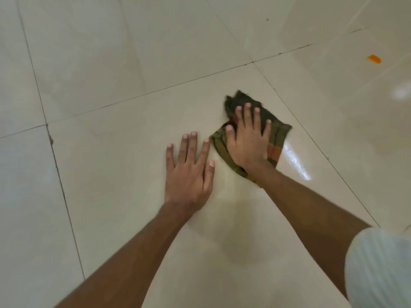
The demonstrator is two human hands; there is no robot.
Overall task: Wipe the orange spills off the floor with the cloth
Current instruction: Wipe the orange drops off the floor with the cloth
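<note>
I press my right hand flat on the cloth, fingers spread wide, so the whole cloth rubs the floor. The cloth is dark green with an orange stripe, bunched up under my palm on the middle tile. My left hand lies open and flat on the bare tile just beside the cloth, holding nothing. I think it is there to hold me up while I lean. One orange spill sits far off on a tile at the upper right, well apart from the cloth. I think I must reach there next.
</note>
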